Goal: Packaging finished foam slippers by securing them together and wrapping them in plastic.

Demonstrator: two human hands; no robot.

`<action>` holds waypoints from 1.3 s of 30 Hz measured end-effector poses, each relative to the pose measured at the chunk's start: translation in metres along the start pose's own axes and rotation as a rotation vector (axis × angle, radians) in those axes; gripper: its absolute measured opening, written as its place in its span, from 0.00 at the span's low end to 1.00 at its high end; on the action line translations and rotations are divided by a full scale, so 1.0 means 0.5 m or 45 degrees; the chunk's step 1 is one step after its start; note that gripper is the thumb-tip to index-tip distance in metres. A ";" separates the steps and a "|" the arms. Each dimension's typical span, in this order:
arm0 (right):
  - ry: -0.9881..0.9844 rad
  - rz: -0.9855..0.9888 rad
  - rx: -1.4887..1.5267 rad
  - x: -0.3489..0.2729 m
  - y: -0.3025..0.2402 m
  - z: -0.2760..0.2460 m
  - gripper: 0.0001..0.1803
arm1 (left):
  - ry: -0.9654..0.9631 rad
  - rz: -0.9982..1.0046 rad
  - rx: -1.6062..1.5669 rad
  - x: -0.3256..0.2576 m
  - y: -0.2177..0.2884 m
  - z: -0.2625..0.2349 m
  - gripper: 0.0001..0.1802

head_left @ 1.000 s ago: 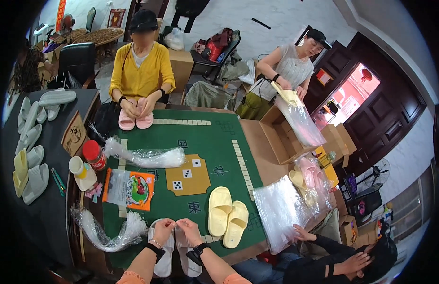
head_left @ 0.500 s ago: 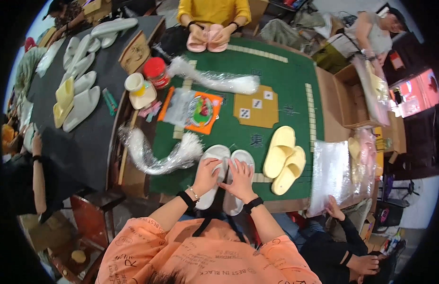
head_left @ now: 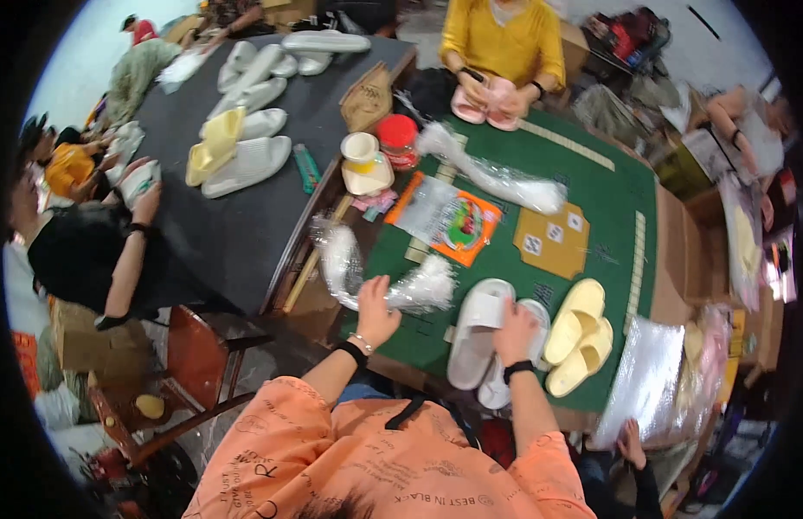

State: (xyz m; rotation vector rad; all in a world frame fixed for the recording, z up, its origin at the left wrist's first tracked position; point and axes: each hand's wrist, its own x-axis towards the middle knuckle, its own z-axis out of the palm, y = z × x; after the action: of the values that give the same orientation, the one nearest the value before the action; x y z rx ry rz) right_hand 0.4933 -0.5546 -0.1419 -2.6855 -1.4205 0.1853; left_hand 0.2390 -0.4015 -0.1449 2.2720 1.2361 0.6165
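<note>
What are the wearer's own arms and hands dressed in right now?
Both forearms are bare below short orange sleeves printed with dark lettering. The left hand has a thin beaded bracelet and a black wristband behind it; the right hand has a black band at the wrist. No gloves.

A pair of pale yellow foam slippers (head_left: pixel 578 336) lay on the green felt table (head_left: pixel 609 199), just right of centre. Farther back sat an orange flat packet in clear wrap (head_left: pixel 446 218), a tan square mat with white tiles (head_left: pixel 553 241), and a red-lidded jar (head_left: pixel 398 138). Grey-white slippers (head_left: pixel 246 164) lay spread on the neighbouring black table (head_left: pixel 220 233).
</note>
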 end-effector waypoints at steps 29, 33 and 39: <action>0.322 0.221 0.363 -0.023 -0.125 -0.022 0.26 | 0.894 -0.842 -1.699 0.493 -0.606 -0.536 0.13; 0.459 0.392 0.151 -0.041 -0.107 0.003 0.24 | 0.704 -0.552 -1.943 0.569 -0.646 -0.537 0.16; 0.423 1.064 0.162 -0.101 -0.118 0.016 0.23 | 0.564 -0.641 -2.049 0.601 -0.993 -0.553 0.19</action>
State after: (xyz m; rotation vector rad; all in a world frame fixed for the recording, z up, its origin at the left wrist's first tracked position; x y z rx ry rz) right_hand 0.4155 -0.5631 -0.1384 -2.8376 -0.1483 -0.1103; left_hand -0.0950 0.1468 -0.1783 0.4935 0.8043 1.2739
